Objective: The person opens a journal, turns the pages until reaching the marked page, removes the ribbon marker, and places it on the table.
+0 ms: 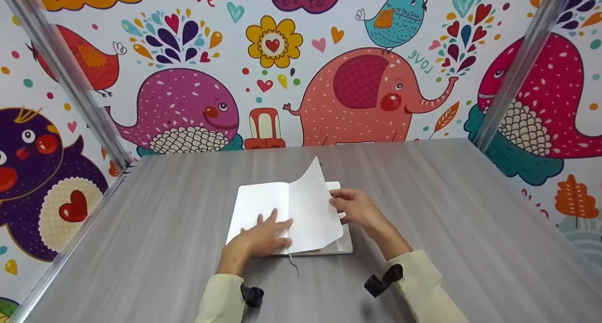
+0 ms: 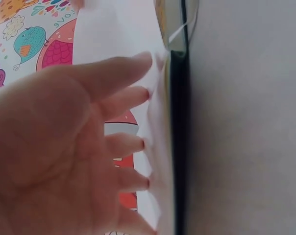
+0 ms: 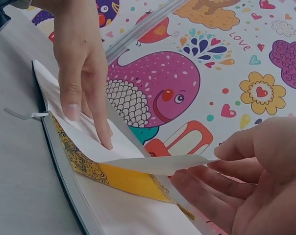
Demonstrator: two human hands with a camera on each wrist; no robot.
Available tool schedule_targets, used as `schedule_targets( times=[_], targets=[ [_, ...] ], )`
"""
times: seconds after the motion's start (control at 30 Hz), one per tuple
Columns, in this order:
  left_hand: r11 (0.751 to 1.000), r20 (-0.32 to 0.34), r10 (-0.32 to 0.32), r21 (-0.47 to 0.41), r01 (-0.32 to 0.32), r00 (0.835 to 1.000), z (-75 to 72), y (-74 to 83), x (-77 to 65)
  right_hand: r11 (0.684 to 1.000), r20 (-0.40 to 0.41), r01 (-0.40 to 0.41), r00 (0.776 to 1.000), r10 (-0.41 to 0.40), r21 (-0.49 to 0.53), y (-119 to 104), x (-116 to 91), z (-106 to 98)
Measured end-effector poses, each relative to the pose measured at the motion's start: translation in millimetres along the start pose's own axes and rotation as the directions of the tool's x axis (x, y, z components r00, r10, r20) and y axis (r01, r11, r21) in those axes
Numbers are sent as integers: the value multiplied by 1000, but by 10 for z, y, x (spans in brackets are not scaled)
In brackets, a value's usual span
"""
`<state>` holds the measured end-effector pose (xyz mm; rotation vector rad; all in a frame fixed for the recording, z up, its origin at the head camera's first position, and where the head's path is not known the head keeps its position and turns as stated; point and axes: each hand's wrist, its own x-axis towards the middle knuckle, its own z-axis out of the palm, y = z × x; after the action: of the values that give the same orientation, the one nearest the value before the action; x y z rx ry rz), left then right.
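Note:
An open notebook (image 1: 347, 242) with blank white pages lies on the table. My left hand (image 1: 265, 237) presses on its left page (image 1: 258, 200) near the spine, fingers straight and spread. With thumb and fingers, my right hand (image 1: 361, 209) pinches the outer edge of a raised page (image 1: 312, 215), whose top corner points upward. Beneath that page, the right wrist view reveals a yellow strip with dark ornament (image 3: 123, 180), lying across the paper. A thin grey ribbon (image 1: 295, 265) hangs from the bottom of the spine. The dark cover edge (image 2: 180, 122) shows in the left wrist view.
The grey wood-grain table (image 1: 178, 210) extends around the notebook. Behind it stands a wall (image 1: 277, 88) printed with cartoon animals, and metal posts (image 1: 70, 74) rise at both far corners. Each wrist carries a black camera mount (image 1: 383, 280).

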<state>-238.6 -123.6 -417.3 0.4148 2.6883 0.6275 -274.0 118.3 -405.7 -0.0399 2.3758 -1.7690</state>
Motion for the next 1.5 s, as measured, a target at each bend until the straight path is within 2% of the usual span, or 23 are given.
schedule_targets(
  times=[0.17, 0.27, 0.37, 0.53, 0.7, 0.87, 1.0, 1.1, 1.2, 1.27, 1.4, 1.5],
  targets=[
    [998, -52, 8, -62, -11, 999, -35, -30, 6, 999, 37, 32, 999, -31, -35, -35, -44, 36],
    [995, -99, 33, -86, -41, 995, -69, -58, 10, 997, 70, 43, 997, -39, -65, -54, -67, 69],
    [992, -148, 62, -104, -78, 987, -103, -84, 12, 994, 103, 52, 994, -42, -101, -76, -91, 114],
    [981, -230, 77, -154, -114, 970, -150, -121, 23, 991, 147, 61, 988, -43, -120, -110, -128, 183],
    [962, -322, 45, -242, -129, 946, -193, -172, 34, 995, 183, 55, 982, -40, -79, -123, -156, 214],
    [920, -387, -24, -369, -131, 922, -253, -258, 4, 997, 218, 60, 975, -49, -47, -128, -171, 218],
    [885, -395, -62, -446, -132, 917, -306, -343, -18, 998, 248, 63, 967, -54, -29, -130, -173, 229],
    [839, -376, -78, -525, -143, 923, -334, -399, -32, 997, 267, 71, 962, -57, -42, -131, -174, 251],
    [783, -347, -93, -605, -147, 933, -356, -423, -53, 993, 281, 94, 957, -72, -65, -134, -193, 276],
    [758, -331, -105, -638, -140, 938, -370, -422, -68, 989, 295, 124, 951, -96, -80, -134, -212, 295],
    [751, -316, -111, -647, -129, 942, -384, -406, -82, 979, 318, 173, 939, -131, -107, -135, -245, 360],
    [772, -316, -96, -622, -130, 944, -381, -390, -83, 970, 329, 188, 935, -129, -153, -127, -265, 421]
  ],
)
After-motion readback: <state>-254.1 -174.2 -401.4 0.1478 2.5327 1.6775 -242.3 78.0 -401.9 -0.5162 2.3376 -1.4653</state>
